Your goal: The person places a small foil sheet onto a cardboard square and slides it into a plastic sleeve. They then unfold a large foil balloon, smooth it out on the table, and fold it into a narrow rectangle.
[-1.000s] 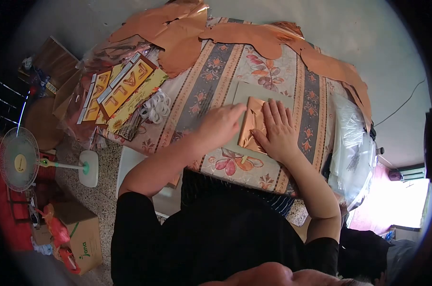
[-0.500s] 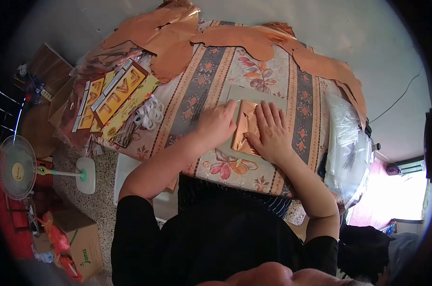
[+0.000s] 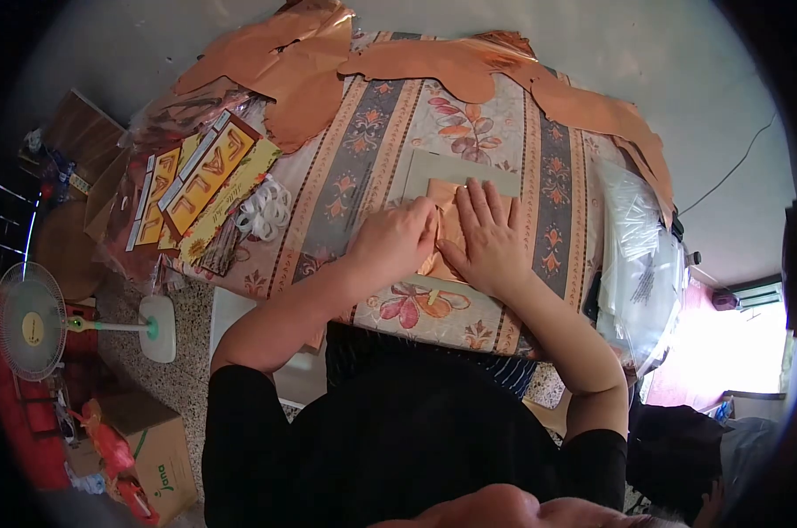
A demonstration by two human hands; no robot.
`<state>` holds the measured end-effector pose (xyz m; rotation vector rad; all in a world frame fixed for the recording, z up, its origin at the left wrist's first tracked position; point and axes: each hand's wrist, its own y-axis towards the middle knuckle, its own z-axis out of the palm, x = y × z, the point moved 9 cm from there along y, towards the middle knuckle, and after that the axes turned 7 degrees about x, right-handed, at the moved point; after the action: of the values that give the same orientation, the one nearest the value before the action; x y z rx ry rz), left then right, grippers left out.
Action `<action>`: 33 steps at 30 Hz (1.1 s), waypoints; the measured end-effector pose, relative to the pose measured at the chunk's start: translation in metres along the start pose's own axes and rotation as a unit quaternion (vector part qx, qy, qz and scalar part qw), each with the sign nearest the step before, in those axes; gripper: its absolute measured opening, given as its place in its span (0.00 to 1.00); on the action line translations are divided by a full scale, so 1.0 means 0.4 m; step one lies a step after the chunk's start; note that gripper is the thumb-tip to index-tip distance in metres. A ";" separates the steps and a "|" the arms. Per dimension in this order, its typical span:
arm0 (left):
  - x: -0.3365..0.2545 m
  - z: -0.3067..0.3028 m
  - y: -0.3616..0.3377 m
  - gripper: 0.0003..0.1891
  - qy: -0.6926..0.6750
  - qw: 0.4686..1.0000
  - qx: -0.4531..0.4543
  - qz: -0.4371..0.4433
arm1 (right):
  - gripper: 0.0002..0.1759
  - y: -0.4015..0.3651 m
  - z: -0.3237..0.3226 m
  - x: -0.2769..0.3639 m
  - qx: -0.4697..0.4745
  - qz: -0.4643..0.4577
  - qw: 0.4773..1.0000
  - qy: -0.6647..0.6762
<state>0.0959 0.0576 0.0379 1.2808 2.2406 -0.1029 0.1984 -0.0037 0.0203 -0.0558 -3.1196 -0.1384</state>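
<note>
The left hand (image 3: 395,238) curls at the copper foil (image 3: 449,209), its grip unclear; the right hand (image 3: 492,242) lies open, flat upon it. Beneath lies a grey sheet (image 3: 447,167).

"FALL" on two orange packages (image 3: 210,179) | "Hello fall" on yellow package (image 3: 237,195) | "Jana" on cardboard box (image 3: 160,462)

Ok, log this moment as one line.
left hand: curled at foil edge, grip unclear; right hand: flat on foil; foil: on grey sheet
</note>
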 end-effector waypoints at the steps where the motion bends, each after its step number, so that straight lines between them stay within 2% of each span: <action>1: 0.000 -0.009 -0.004 0.11 -0.001 1.000 0.001 0.000 | 0.46 -0.001 0.001 0.000 0.002 0.001 1.000 -0.002; 3: 0.035 0.003 -0.015 0.11 -0.165 0.981 0.087 -0.061 | 0.46 -0.001 0.005 0.001 -0.001 0.001 1.000 -0.006; 4: 0.046 -0.008 -0.013 0.11 -0.165 0.980 0.088 -0.061 | 0.45 -0.002 0.004 0.001 -0.007 -0.001 1.000 -0.011; 6: 0.043 -0.093 -0.003 0.10 -0.001 1.000 -0.025 0.018 | 0.46 -0.001 0.000 0.001 -0.002 -0.001 1.000 -0.010; 7: 0.066 -0.070 0.004 0.20 0.029 0.998 0.048 0.014 | 0.46 0.000 0.000 0.003 0.003 -0.001 1.000 -0.010; 8: 0.074 -0.053 0.002 0.20 0.029 0.998 0.047 0.012 | 0.46 -0.001 0.002 0.004 0.002 -0.003 1.000 -0.010; 10: 0.028 -0.015 0.003 0.33 0.086 0.988 0.048 0.115 | 0.45 -0.001 0.001 0.002 -0.009 -0.007 1.000 -0.003; 11: 0.035 -0.007 0.002 0.33 0.085 0.989 0.048 0.116 | 0.45 -0.001 0.001 0.002 -0.009 -0.006 1.000 -0.004; 13: 0.031 0.046 -0.002 0.42 0.151 0.969 0.153 0.125 | 0.45 -0.002 0.002 0.001 -0.005 -0.010 1.000 0.004; 17: 0.024 0.046 -0.004 0.42 0.157 0.964 0.163 0.139 | 0.50 0.002 0.017 -0.015 0.012 -0.006 1.000 0.021; 19: 0.026 0.051 -0.003 0.44 0.176 0.960 0.169 0.139 | 0.59 0.000 0.012 -0.028 0.060 -0.016 0.992 0.108; 20: 0.023 0.050 -0.004 0.44 0.176 0.959 0.169 0.144 | 0.59 -0.004 0.000 -0.047 0.058 -0.011 0.993 0.106; 22: 0.026 0.047 -0.002 0.45 0.160 0.961 0.179 0.134 | 0.68 -0.024 0.013 -0.067 0.132 -0.063 0.984 0.104; 26: 0.024 0.049 -0.002 0.47 0.155 0.958 0.197 0.139 | 0.71 -0.062 0.004 -0.140 0.141 -0.054 0.982 0.111; 33: 0.027 0.046 0.002 0.47 0.146 0.961 0.189 0.138 | 0.75 -0.066 -0.004 -0.148 0.179 -0.054 0.978 0.093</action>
<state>0.1000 0.0602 0.0172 1.9110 2.3294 -0.2632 0.2567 -0.0323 0.0183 0.1233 -2.9063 0.3933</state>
